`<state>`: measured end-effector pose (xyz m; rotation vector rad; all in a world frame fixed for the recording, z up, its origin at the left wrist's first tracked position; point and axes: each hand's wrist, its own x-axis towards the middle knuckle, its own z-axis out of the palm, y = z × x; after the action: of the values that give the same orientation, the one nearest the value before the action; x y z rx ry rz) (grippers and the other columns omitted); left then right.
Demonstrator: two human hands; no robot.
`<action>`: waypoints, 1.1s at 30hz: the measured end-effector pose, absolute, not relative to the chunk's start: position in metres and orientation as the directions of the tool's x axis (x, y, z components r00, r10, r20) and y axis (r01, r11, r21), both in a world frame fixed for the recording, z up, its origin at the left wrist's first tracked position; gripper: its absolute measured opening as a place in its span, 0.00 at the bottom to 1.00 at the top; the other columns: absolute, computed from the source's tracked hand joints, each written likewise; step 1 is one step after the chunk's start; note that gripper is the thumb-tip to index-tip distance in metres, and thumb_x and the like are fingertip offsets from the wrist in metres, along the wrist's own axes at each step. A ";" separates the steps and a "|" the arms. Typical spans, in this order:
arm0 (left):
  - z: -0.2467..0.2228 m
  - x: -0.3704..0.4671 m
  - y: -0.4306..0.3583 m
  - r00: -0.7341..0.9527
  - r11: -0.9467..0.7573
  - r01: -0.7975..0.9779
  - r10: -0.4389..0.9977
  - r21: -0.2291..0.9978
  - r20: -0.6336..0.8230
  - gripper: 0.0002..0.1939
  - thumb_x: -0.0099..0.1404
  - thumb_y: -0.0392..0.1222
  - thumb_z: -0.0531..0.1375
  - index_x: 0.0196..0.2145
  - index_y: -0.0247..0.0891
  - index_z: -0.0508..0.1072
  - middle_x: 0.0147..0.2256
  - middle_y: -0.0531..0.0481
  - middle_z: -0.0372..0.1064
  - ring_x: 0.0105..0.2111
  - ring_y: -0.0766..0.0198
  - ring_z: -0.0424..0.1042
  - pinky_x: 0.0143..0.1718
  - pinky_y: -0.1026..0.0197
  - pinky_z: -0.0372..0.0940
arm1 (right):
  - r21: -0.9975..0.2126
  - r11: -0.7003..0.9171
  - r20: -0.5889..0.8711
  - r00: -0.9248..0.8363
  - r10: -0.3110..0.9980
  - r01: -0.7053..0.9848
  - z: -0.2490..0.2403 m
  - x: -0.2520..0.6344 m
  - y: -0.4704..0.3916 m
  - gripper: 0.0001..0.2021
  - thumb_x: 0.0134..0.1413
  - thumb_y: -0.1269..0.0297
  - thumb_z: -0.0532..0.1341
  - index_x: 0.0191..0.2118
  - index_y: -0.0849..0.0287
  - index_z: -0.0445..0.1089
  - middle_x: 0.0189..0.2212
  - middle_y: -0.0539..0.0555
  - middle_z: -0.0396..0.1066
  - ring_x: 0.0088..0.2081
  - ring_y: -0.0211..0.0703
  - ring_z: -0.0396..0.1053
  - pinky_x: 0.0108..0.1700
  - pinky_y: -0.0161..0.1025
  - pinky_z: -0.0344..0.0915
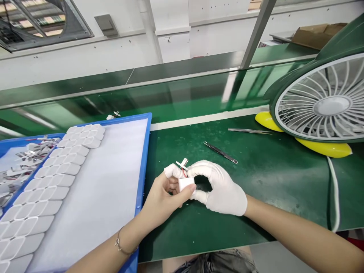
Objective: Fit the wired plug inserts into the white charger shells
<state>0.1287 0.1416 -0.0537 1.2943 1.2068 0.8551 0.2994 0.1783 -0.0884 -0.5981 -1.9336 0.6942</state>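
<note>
A small white housing (pixel 186 183) is held between both hands above the green table. From its upper end come red wires leading to a white plug piece with metal prongs (pixel 182 163). My left hand (pixel 167 191), with a white cover on one finger, has its thumb on the housing's front and its fingers behind. My right hand (pixel 217 185), in a white glove, pinches at the housing's upper right, by the wires, with its thumb near the lower right side. The fingertips partly hide the wires.
Rows of white housings (pixel 48 193) line the left of a blue tray (pixel 143 163). Beyond it, another blue tray holds wired plug parts (pixel 31 153). Black tweezers (pixel 220 152), silver tweezers (pixel 250 131) and a green fan (pixel 331 106) on yellow feet stand to the right.
</note>
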 end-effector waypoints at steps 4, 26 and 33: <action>-0.054 0.128 0.140 0.250 -0.029 0.244 0.968 0.969 -0.034 0.09 0.64 0.42 0.61 0.36 0.39 0.63 0.26 0.53 0.70 0.21 0.70 0.68 0.21 0.68 0.64 | -0.683 0.725 0.657 -0.358 0.663 0.090 -0.095 0.298 0.180 0.19 0.49 0.68 0.66 0.46 0.53 0.60 0.39 0.53 0.68 0.42 0.45 0.70 0.45 0.47 0.69; -0.056 0.119 0.144 0.272 -0.542 0.477 0.840 0.692 0.470 0.11 0.56 0.34 0.66 0.36 0.40 0.69 0.26 0.53 0.75 0.21 0.68 0.73 0.24 0.68 0.69 | -0.677 0.706 0.598 -0.404 0.692 0.207 -0.103 0.302 0.183 0.30 0.51 0.72 0.61 0.59 0.54 0.53 0.52 0.61 0.61 0.48 0.50 0.65 0.46 0.51 0.71; -0.043 0.119 0.156 -0.019 0.093 -0.112 0.995 0.989 -0.096 0.12 0.60 0.46 0.64 0.31 0.35 0.67 0.26 0.49 0.75 0.17 0.67 0.71 0.15 0.66 0.68 | -0.677 0.695 0.590 -0.385 0.709 0.242 -0.102 0.304 0.183 0.27 0.51 0.73 0.60 0.57 0.53 0.56 0.50 0.59 0.63 0.40 0.46 0.66 0.44 0.52 0.71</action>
<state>0.1187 0.1560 -0.0435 1.0468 1.1881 1.2070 0.3041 0.1834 -0.1022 -0.7356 -1.9475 0.6148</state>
